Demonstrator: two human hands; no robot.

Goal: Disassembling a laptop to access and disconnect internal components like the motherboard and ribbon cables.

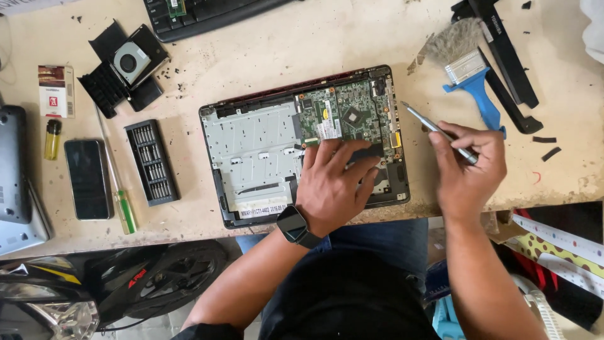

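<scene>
An opened laptop base [258, 151] lies on the worn table [302, 44], with a green circuit board [343, 116] exposed in its right half. My left hand [336, 182], with a black watch on the wrist, presses flat on the lower right part of the laptop, fingers spread just below the circuit board. My right hand [469, 167] hovers to the right of the laptop and grips silver tweezers [434, 129], whose tip points up-left toward the laptop's right edge.
A blue-handled brush [469, 72] and black plastic strips [509, 69] lie at the right. On the left are a bit case [151, 162], a green-handled screwdriver [123, 204], a phone [88, 179], a yellow lighter [53, 138], a cooling fan [129, 63]. A keyboard [201, 16] sits at the back.
</scene>
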